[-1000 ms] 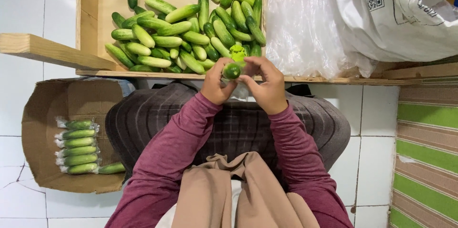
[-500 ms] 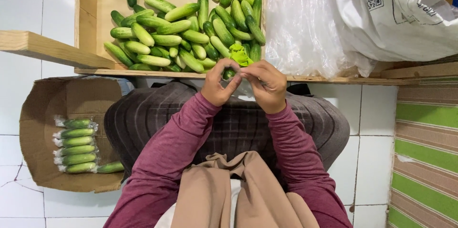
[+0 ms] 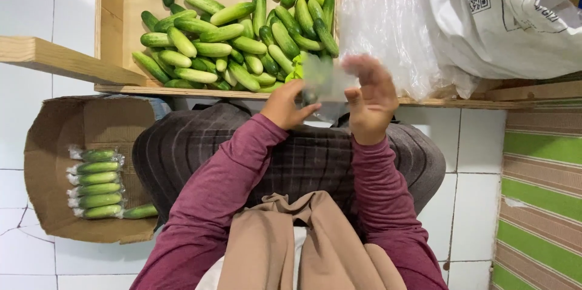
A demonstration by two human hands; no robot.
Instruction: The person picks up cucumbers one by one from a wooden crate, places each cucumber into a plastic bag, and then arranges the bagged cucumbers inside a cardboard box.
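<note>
Fingers: left hand [image 3: 290, 105] pinching clear wrap [image 3: 324, 80] | right hand [image 3: 371, 99] raised, spread open, blurred

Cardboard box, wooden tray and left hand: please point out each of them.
cardboard box [image 3: 45, 144], head view, bare inner wall.
wooden tray [image 3: 112, 29], head view, left side wall.
left hand [image 3: 288, 105], head view, back of the hand.
</note>
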